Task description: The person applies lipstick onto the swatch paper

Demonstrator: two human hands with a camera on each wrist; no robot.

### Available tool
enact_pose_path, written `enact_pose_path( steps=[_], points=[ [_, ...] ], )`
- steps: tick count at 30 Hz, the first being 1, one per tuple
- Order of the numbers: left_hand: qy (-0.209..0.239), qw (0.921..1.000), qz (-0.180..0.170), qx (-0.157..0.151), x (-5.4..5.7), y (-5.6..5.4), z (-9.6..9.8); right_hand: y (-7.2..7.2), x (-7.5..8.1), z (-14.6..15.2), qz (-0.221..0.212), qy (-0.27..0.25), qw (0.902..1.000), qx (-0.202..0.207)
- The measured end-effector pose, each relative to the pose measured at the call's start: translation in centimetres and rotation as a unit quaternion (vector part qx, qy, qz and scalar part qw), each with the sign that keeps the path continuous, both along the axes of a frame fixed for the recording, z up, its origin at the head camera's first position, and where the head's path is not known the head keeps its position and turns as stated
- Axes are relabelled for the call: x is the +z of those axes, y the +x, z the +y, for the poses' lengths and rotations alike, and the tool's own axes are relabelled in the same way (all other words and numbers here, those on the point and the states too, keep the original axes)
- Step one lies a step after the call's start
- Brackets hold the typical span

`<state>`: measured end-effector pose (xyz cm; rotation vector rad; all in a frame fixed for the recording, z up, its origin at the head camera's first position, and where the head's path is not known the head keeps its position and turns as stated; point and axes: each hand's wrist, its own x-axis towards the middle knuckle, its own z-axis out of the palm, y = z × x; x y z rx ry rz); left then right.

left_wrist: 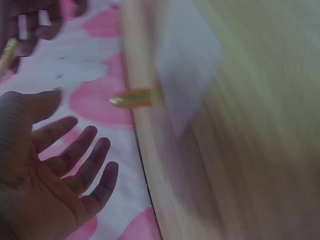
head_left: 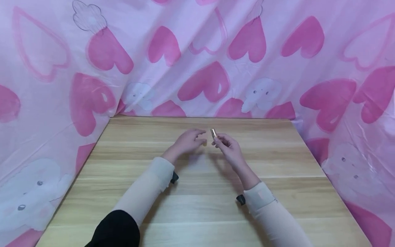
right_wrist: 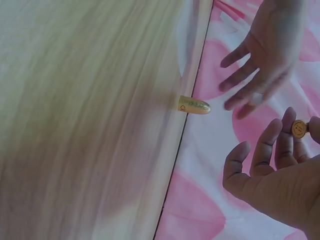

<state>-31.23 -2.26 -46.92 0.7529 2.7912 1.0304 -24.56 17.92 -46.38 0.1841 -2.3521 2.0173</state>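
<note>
In my right hand (head_left: 227, 148) I pinch a small gold lipstick tube (head_left: 213, 133) between thumb and fingers, its end tilted up. Its round, marked end (right_wrist: 299, 129) faces the right wrist camera. A gold bullet-shaped lipstick cap (right_wrist: 195, 105) stands upright on the table between my hands. My left hand (head_left: 188, 140) hovers beside this cap, apart from it, with fingers spread and nothing held. The left wrist view shows the cap (left_wrist: 131, 98) past the spread fingers.
A white sheet of paper (head_left: 198, 161) lies on the wooden table (head_left: 197, 212) nearer to me than the cap. A pink heart-patterned cloth (head_left: 203, 82) hangs behind the table and along both sides.
</note>
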Motion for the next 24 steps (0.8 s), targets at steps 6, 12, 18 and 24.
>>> enact_pose_path(
  steps=[6,12,18,24],
  points=[
    [-0.135,0.9889,0.04,-0.047,-0.8,-1.1,1.4,-0.1,-0.1,0.0,-0.011,-0.008,0.9999,-0.001],
    [-0.127,0.99,0.043,-0.044,-1.9,-1.7,2.2,-0.1,-0.3,-0.1,-0.013,-0.022,0.9997,0.005],
    [-0.1,0.9935,0.038,-0.041,-2.3,-1.8,2.1,-0.2,-0.3,-0.2,-0.011,-0.017,0.9998,0.007],
    [-0.052,0.998,0.025,-0.026,-1.5,-1.4,1.7,-0.2,-0.4,-0.3,-0.008,-0.017,0.9997,0.013]
  ],
)
